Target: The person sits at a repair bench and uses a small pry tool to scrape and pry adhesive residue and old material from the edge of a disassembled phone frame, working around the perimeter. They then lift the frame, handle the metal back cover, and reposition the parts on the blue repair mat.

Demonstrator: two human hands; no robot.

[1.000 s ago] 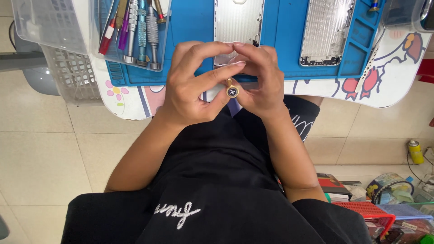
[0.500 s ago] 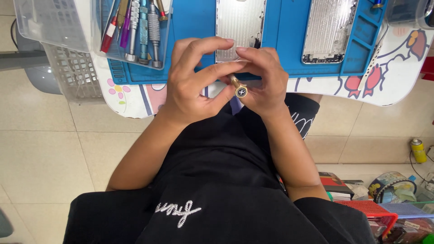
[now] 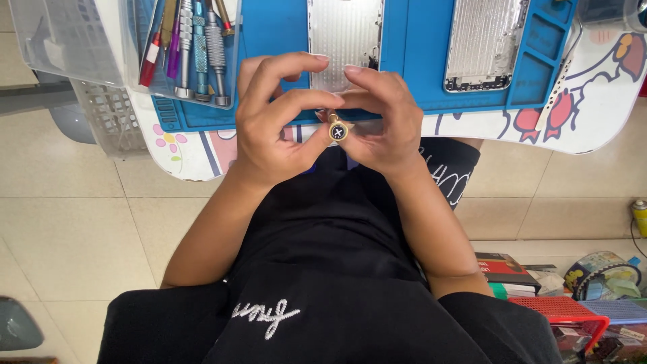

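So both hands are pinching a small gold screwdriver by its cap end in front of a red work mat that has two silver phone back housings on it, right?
Not quite: the work mat is blue, not red, as the head view shows. The rest holds: the left hand and right hand pinch the small gold screwdriver by its cap end, and two silver phone back housings lie on the mat.

Both hands meet at the near edge of the table point(image 3: 593, 128), the left hand point(image 3: 273, 135) left of the right hand point(image 3: 381, 125), with a small screwdriver point(image 3: 337, 129) pinched between their fingertips. On the table lies a work mat point(image 3: 411, 61), and on it 2 phone back housings point(image 3: 345, 40) sit side by side beyond the hands. A clear tray point(image 3: 135, 74) of screwdrivers point(image 3: 202, 47) rests on the mat's left end, and a basket point(image 3: 104, 118) stands left of the table.
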